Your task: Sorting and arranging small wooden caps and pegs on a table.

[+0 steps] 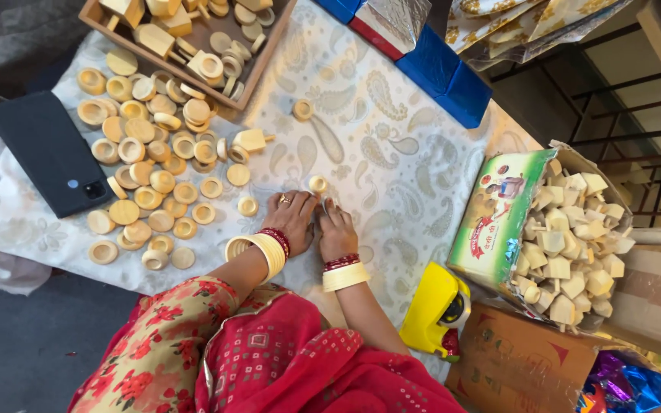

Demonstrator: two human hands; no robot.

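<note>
My left hand, with a ring on one finger and pale and red bangles at the wrist, rests knuckles-up on the paisley-patterned white cloth. My right hand lies right beside it, and the two hands' fingers meet. Both sets of fingers curl down onto the cloth and hide whatever is under them. A small round wooden ring lies just beyond the fingertips, touching or nearly touching them. Several similar wooden discs and rings are spread out to the left.
A wooden tray of wooden pieces sits at the top. A black phone lies at the far left. At the right are a cardboard box of pale wooden blocks, a yellow tape dispenser and blue boxes.
</note>
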